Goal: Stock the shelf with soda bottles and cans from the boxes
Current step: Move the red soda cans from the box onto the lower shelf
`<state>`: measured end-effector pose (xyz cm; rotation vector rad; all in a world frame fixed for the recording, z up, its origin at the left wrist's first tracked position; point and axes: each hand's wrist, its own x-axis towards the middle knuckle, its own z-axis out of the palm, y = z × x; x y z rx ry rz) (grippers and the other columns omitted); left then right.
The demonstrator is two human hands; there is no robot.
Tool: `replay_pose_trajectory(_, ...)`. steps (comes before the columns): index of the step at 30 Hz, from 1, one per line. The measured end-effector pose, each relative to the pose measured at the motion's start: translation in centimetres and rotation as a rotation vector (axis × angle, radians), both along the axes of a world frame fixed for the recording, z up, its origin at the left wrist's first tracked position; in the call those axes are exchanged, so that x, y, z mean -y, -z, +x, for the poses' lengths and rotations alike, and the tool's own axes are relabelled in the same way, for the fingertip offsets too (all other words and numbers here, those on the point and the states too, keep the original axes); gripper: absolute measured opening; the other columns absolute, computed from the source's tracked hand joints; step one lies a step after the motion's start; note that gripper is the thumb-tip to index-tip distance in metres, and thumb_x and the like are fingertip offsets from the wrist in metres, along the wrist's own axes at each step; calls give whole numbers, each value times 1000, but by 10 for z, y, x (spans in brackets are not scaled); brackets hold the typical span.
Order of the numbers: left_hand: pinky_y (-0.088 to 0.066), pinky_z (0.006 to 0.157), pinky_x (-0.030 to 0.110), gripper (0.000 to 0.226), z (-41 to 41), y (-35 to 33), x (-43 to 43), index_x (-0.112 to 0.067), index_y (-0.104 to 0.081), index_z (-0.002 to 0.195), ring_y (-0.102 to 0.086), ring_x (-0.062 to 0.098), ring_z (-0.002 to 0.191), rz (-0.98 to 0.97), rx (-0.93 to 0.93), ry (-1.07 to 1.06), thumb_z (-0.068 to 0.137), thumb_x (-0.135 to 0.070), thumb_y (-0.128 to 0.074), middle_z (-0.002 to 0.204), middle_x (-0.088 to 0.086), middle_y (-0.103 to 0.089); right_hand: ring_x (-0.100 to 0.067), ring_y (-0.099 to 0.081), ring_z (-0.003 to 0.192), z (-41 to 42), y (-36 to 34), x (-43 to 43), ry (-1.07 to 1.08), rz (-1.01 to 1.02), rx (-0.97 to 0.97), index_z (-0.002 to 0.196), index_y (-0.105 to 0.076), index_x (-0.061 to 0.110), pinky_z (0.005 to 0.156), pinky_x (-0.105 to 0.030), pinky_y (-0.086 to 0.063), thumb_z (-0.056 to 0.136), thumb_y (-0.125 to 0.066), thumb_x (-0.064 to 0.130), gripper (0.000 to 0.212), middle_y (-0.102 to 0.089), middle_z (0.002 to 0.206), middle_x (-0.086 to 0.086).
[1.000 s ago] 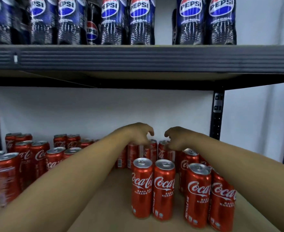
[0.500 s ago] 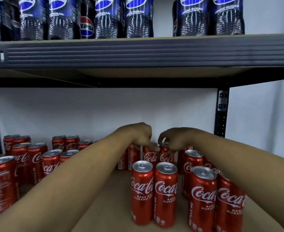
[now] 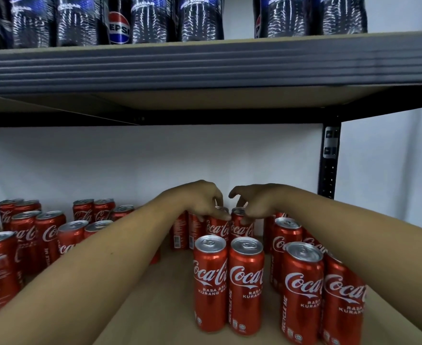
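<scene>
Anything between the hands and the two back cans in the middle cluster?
Nothing visible. The left hand grips the top of the left back can, the right hand the right back can. The front pair of cans stands nearer the camera, between the forearms, short of the hands.

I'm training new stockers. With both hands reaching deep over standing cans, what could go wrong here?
1. The right forearm passes low over the right-side cans; a dip could topple them.
2. The left hand and right hand hold the back cans only at their tops; either could slip and knock neighbours.
</scene>
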<state>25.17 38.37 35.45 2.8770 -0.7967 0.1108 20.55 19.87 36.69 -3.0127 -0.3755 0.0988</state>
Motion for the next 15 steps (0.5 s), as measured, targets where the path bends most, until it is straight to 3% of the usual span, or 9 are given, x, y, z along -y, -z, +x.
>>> replay_pose_trajectory(2, -58, 74, 30, 60, 1, 3, 1, -22, -71, 116, -72, 14, 86, 5, 66, -33, 80, -71, -68, 108, -5, -71, -22, -48, 137, 2, -1, 1, -4, 35, -37, 158, -21, 30, 97, -31, -44, 91, -71, 16, 85, -49, 154, 5)
replay_pose_trajectory(5, -58, 88, 36, 67, 4, 6, -2, -25, -66, 130, -67, 17, 105, 33, 85, -20, 82, -73, -65, 126, -5, -67, -24, -55, 129, 1, -1, 0, 0, 10, 0, 158, -21, 30, 102, -37, -49, 89, -74, 27, 87, -49, 152, 1)
replay_pose_trajectory(6, -58, 87, 33, 65, 4, 6, -4, -26, -64, 132, -67, 16, 107, 17, 45, 2, 84, -69, -66, 131, -6, -66, -23, -62, 120, 2, 0, -1, 6, 0, 13, 157, -23, 29, 101, -38, -52, 89, -73, 29, 85, -51, 150, -1)
replay_pose_trajectory(8, -59, 75, 26, 58, 3, 8, -6, -26, -66, 131, -72, 14, 93, -59, -41, 30, 85, -61, -72, 131, -6, -66, -19, -69, 104, 2, 3, -3, -2, -9, 17, 154, -31, 26, 95, -38, -56, 90, -71, 27, 75, -54, 144, -2)
replay_pose_trajectory(10, -61, 67, 23, 57, 1, 11, -6, -21, -69, 126, -74, 12, 75, -138, -63, 22, 83, -57, -76, 122, -5, -69, -18, -69, 104, 3, 4, -5, -25, -45, 36, 147, -44, 24, 93, -34, -56, 91, -71, 27, 62, -57, 139, 0)
replay_pose_trajectory(15, -58, 66, 22, 57, 0, 14, -6, -20, -73, 115, -74, 12, 83, -133, 15, 24, 79, -64, -76, 109, -6, -74, -17, -67, 108, 1, 3, -4, -39, -37, 39, 136, -59, 21, 92, -33, -57, 90, -72, 24, 47, -64, 132, 2)
